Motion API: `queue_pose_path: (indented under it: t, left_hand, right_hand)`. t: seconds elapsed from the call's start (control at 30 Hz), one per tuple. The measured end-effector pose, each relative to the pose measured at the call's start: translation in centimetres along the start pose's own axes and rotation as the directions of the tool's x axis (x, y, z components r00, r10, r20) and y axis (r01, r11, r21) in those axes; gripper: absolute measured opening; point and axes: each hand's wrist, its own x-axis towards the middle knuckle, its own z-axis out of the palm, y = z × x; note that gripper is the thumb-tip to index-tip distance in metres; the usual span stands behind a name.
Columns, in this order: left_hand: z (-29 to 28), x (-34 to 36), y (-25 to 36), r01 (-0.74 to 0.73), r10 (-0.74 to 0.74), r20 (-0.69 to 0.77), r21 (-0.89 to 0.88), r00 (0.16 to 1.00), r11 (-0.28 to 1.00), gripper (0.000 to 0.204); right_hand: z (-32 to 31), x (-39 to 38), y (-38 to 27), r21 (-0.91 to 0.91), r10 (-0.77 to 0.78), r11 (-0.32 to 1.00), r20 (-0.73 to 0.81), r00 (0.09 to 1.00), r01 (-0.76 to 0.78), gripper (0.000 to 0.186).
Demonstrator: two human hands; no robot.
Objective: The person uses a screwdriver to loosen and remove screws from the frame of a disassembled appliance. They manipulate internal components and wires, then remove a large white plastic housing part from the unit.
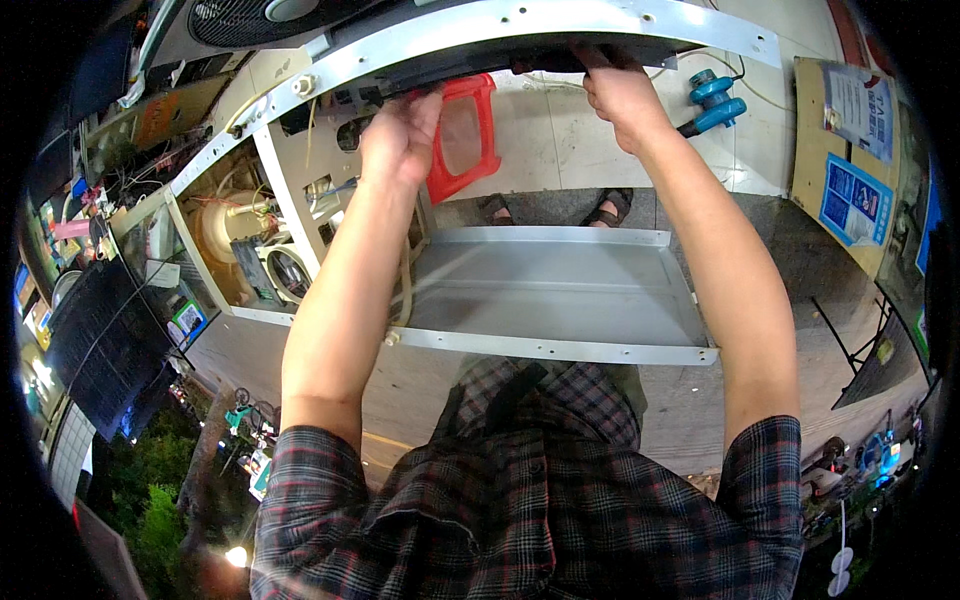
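In front of me stands the open metal frame of an appliance (560, 352), with a grey sheet-metal floor (550, 285) inside its near section. Just under the far rail (440, 42) runs a long black panel (480, 62). My left hand (398, 140) is at the panel's lower edge, palm turned up, its fingertips partly hidden. Farther right, my right hand (625, 100) is closed at the same panel, with its fingertips out of sight behind the edge. Both arms reach over the frame.
A red plastic stool (490, 130) stands beyond the frame, and a blue blower (715, 100) lies on the pale floor at the right. Left in the frame are a fan (288, 272), tubes and wires. A cardboard box (845, 160) stands far right.
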Motion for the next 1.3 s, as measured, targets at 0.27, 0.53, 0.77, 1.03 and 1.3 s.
queue_pose_path:
  t: [0.27,0.53,0.77,1.03,1.3]
  left_hand:
    - [-1.6,-12.3,9.8,-0.577,0.693,0.598,0.754,0.403,-0.315,0.036]
    - [-4.0,-11.4,11.8,-0.326,0.626,0.388,0.920,0.676,-0.217,0.070]
    - [-3.8,-10.4,11.0,-0.334,0.551,0.278,0.943,0.787,0.000,0.058]
    - [-4.6,-9.9,10.8,-0.430,0.646,0.374,0.899,0.665,-0.078,0.054]
    - [-0.2,-14.8,6.2,-0.353,0.312,0.171,0.350,0.935,0.868,0.026]
  right_hand:
    - [-0.6,-1.0,-0.4,0.099,-0.169,0.982,0.102,0.980,0.159,0.030]
    - [-0.7,-2.2,-1.4,0.088,-0.043,0.996,0.127,0.991,0.032,0.020]
    - [-1.0,-1.2,-0.3,0.305,-0.061,0.952,0.205,0.977,-0.005,0.023]
    - [-1.7,-1.1,0.9,0.204,-0.092,0.977,0.161,0.983,0.058,0.027]
    - [-1.1,-1.1,1.5,0.338,-0.121,0.937,0.076,0.990,0.089,0.030]
